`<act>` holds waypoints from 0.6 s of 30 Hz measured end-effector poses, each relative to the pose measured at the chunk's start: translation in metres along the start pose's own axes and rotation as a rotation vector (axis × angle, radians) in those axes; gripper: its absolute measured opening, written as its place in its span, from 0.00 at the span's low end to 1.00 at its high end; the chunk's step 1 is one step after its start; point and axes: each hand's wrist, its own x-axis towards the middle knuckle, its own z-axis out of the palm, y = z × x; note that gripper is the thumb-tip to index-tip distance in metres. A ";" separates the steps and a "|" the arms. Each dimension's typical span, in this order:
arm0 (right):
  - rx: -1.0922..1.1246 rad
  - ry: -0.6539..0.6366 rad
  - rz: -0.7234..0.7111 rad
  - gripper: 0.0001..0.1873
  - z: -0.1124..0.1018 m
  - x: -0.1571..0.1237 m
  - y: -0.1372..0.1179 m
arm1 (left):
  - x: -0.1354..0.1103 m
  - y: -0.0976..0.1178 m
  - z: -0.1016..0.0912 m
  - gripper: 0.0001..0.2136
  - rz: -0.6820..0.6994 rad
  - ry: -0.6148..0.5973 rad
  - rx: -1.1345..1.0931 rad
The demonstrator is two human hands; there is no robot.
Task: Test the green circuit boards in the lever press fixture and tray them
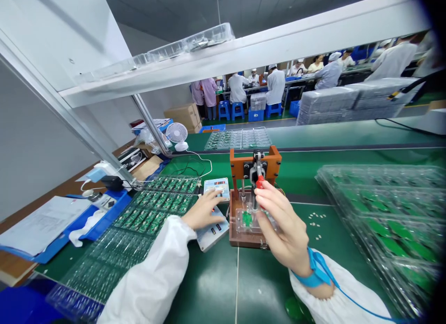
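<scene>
My right hand, with a blue wrist strap on its wrist, has its fingers around the red handle of a toggle clamp. This clamp is mounted on an orange test fixture with a brown base. A small green circuit board lies on the fixture's clear plate, below the clamp. To the left, my left hand reaches over two small boxes with its fingers apart. Its fingertips are at the upper box, which has a red digital display; the lower box is partly beneath the hand.
Trays of green boards lie at left, and stacked clear trays stand at right. Small pale pieces are scattered beside the fixture. Behind are a white fan and another tray. A shelf crosses overhead; people work beyond.
</scene>
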 end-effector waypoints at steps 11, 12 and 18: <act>0.001 -0.010 0.006 0.37 0.000 0.001 0.001 | 0.023 -0.026 -0.006 0.59 -0.135 -0.402 0.300; 0.001 -0.011 0.008 0.37 -0.001 0.001 0.001 | 0.024 -0.026 -0.006 0.59 -0.133 -0.404 0.310; -0.002 -0.021 0.007 0.37 -0.001 0.000 0.001 | 0.029 -0.027 -0.004 0.60 -0.131 -0.444 0.334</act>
